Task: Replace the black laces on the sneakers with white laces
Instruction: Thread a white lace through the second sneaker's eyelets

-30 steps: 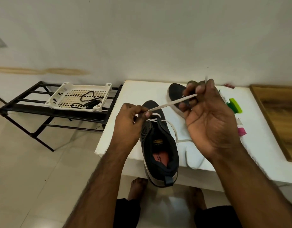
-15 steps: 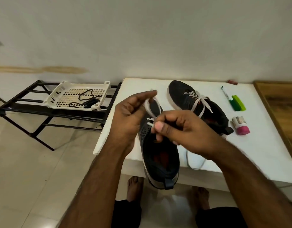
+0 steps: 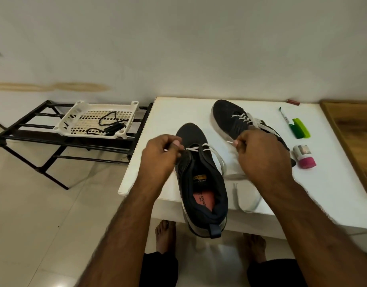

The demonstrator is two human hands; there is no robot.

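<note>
A dark sneaker lies on the white table, its heel hanging over the front edge. A white lace crosses its lowest eyelets. My left hand pinches the lace at the shoe's left side. My right hand pinches the lace's other tip to the right of the shoe, and the slack loops down over the table edge. The second dark sneaker, laced in white, lies behind my right hand. Black laces lie in a white basket.
The basket stands on a black metal rack left of the table. A green marker, a pink-capped bottle and a small red object lie at the table's right. A wooden board sits at far right. My bare feet show below.
My hands were close together over the near sneaker's toe half a second ago. They have since drawn apart, the right hand moving right with the lace tip and the left staying at the shoe's left side.
</note>
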